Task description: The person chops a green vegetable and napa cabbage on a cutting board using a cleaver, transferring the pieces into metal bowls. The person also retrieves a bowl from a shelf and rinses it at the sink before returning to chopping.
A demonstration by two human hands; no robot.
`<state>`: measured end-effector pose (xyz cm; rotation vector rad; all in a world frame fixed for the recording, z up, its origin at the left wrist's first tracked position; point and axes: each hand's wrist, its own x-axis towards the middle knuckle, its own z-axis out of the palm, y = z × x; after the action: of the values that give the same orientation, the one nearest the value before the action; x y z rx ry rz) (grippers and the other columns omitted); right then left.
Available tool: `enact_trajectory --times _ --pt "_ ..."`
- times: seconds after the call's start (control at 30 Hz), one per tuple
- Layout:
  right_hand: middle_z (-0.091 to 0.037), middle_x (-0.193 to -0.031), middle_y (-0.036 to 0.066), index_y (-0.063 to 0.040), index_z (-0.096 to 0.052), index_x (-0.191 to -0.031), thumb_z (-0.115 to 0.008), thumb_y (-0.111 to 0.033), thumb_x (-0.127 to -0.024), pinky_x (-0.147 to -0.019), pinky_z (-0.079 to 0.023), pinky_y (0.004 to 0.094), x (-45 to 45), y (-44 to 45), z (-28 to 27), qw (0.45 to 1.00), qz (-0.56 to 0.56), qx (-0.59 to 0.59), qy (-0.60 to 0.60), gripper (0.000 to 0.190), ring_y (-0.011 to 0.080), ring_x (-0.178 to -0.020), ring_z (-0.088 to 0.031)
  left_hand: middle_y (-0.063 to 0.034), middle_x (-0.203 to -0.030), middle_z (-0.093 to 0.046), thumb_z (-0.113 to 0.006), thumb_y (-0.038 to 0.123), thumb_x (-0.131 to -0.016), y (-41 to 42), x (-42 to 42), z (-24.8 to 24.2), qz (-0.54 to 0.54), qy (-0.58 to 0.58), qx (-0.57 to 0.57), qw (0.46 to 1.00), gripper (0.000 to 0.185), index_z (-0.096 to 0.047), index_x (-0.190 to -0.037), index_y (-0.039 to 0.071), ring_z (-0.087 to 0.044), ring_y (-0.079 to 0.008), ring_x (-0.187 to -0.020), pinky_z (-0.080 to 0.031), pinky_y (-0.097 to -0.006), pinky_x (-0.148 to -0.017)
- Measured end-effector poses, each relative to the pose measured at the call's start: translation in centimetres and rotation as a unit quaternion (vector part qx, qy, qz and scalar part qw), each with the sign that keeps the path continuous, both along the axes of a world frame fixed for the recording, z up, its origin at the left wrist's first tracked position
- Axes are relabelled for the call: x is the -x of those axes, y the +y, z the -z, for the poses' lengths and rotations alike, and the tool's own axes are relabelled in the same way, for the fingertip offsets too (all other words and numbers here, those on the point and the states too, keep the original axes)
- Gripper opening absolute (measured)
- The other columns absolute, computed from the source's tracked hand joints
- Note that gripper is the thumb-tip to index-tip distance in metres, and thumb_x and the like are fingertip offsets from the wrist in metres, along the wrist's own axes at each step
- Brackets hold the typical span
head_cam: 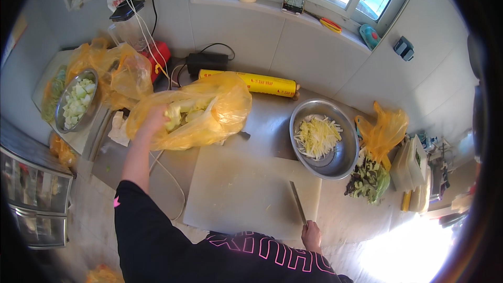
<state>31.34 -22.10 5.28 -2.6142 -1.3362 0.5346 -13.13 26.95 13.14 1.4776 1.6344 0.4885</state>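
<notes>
My left hand (156, 118) reaches into a translucent orange plastic bag (228, 110) that holds pale yellow-green cabbage leaves (192, 114). Its fingertips are against the leaves, but blur and the bag film hide whether they grip any. Near the right edge of a white cutting board (243, 192), my right hand (312, 236) is closed around the handle of a kitchen knife (298, 203). The blade points away from me over the board, where only small scraps lie. A steel bowl (349, 153) beyond the board's right corner contains thin yellow-white shreds (318, 136).
Behind the bag lies a yellow wrap box (271, 85). Leafy greens (369, 179) and an orange bag (387, 125) sit right of the bowl. At left stand a bowl of pale green chunks (79, 102) and a blender (131, 27). A white cable (181, 192) loops beside the board.
</notes>
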Motion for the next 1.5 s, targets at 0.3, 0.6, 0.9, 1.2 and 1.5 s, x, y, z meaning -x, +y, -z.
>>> enact_trajectory --times 0.3,0.6,0.9,1.2,1.5 --pt "-0.062 -0.095 0.016 -0.009 -0.057 -0.103 -0.054 -0.018 -0.089 -0.069 -0.05 0.0486 -1.2 -0.6 1.5 1.0 -0.021 0.015 0.004 0.018 0.0385 -0.082 -0.062 -0.01 -0.125 -0.055 -0.062 0.009 -0.087 -15.8 -6.7 -2.2 -0.028 -0.498 0.109 0.86 0.051 -0.043 -0.134 0.009 -0.056 -0.0264 -0.114 -0.051 -0.0449 -0.092" --pt "-0.063 -0.081 0.019 -0.003 -0.057 -0.089 -0.059 -0.02 -0.084 -0.066 -0.047 0.0478 -1.1 0.5 -0.1 0.995 -0.005 -0.053 0.085 0.018 0.0403 -0.078 -0.061 -0.0095 -0.118 -0.058 -0.064 0.013 -0.088 -24.0 -17.2 13.2 0.063 -0.33 0.406 0.85 0.051 -0.043 -0.133 0.005 -0.062 -0.0241 -0.103 -0.055 -0.0397 -0.08" --pt "-0.064 -0.084 0.015 -0.006 -0.056 -0.094 -0.054 -0.023 -0.088 -0.067 -0.049 0.0486 -0.7 0.5 0.3 0.996 -0.027 -0.025 0.083 0.018 0.0374 -0.079 -0.062 -0.0184 -0.117 -0.054 -0.07 0.007 -0.075 -26.5 -16.4 10.2 0.178 0.18 -0.297 0.92 0.054 -0.05 -0.125 0.0 -0.047 -0.0351 -0.116 -0.042 -0.0422 -0.097" --pt "-0.065 -0.087 0.016 -0.006 -0.055 -0.099 -0.054 -0.022 -0.089 -0.07 -0.049 0.0477 -1.0 2.3 0.7 0.995 -0.06 -0.021 0.076 0.019 0.0378 -0.081 -0.062 -0.0069 -0.112 -0.059 -0.067 0.003 -0.072 -20.4 -21.8 13.1 0.447 0.127 -0.268 0.844 0.028 -0.066 -0.1 0.007 -0.051 -0.0255 -0.111 -0.044 -0.0392 -0.092" --pt "-0.064 -0.084 0.017 -0.004 -0.055 -0.097 -0.055 -0.022 -0.088 -0.069 -0.049 0.0486 -0.9 1.8 1.1 0.995 -0.025 -0.052 0.082 0.019 0.0381 -0.079 -0.062 -0.0073 -0.108 -0.058 -0.073 0.015 -0.073 -23.4 -22.5 7.8 0.574 0.084 -0.164 0.798 0.036 -0.061 -0.106 0.009 -0.051 -0.0277 -0.108 -0.042 -0.04 -0.093"
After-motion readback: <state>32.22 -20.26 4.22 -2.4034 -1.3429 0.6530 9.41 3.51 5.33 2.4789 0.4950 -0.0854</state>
